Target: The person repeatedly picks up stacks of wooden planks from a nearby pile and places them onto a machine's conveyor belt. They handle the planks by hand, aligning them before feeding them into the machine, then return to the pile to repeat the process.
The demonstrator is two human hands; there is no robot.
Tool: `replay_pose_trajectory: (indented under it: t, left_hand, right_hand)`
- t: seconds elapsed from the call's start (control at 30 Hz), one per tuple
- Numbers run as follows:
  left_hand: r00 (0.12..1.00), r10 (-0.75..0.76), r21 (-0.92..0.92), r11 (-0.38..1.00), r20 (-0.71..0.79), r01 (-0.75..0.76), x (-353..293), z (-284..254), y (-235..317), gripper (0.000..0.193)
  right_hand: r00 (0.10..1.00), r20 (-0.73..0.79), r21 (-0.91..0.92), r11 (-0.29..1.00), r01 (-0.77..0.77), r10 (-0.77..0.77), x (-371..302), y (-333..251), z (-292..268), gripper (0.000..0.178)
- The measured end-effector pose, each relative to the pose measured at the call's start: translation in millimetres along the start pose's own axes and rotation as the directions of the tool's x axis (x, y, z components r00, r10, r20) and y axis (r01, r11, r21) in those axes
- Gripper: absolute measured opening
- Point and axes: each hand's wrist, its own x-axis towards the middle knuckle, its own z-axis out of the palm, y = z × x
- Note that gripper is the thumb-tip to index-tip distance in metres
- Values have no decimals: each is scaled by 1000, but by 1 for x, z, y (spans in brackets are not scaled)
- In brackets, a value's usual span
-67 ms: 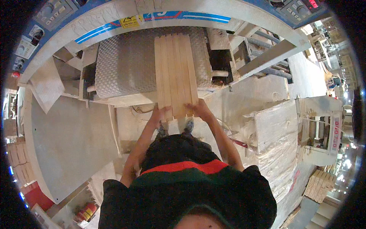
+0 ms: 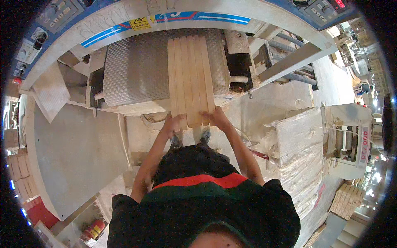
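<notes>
Pale, smooth wood with a matt finish is seen in the strips (image 2: 189, 82). The grey belt (image 2: 120, 78) is covered with rough dimples. The frame (image 2: 289, 63) is coated in off-white paint. The side panel (image 2: 78, 153) is finished smooth and matt. The shirt (image 2: 165, 215) is made of dull, dark cloth.

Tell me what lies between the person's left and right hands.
In the head view, light wooden slats, laid side by side, have their near ends between the left hand and right hand.
</notes>
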Motion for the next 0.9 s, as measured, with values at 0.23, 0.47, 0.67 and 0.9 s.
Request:
replay_pose_trajectory:
  t: [0.23, 0.47, 0.67, 0.9]
  left_hand:
    - [1000, 5, -10, 1000, -5, -5, -6, -6, 7, 44]
    - [1000, 12, 0, 1000, 7, -12, -1, -6, 2, 46]
    - [995, -61, -59, 996, 82, 66, 3, -2, 25, 50]
    - [994, 24, -161, 987, 111, -6, 16, -10, 22, 52]
  right_hand:
    - [1000, 5, 25, 999, -26, 26, 1, -5, 10, 43]
    - [999, 4, 19, 999, -32, 32, 3, -5, 6, 40]
    - [1000, -1, 129, 991, -30, 30, 15, -7, 4, 38]
    - [999, 21, 272, 962, 40, -47, 31, 9, 2, 39]
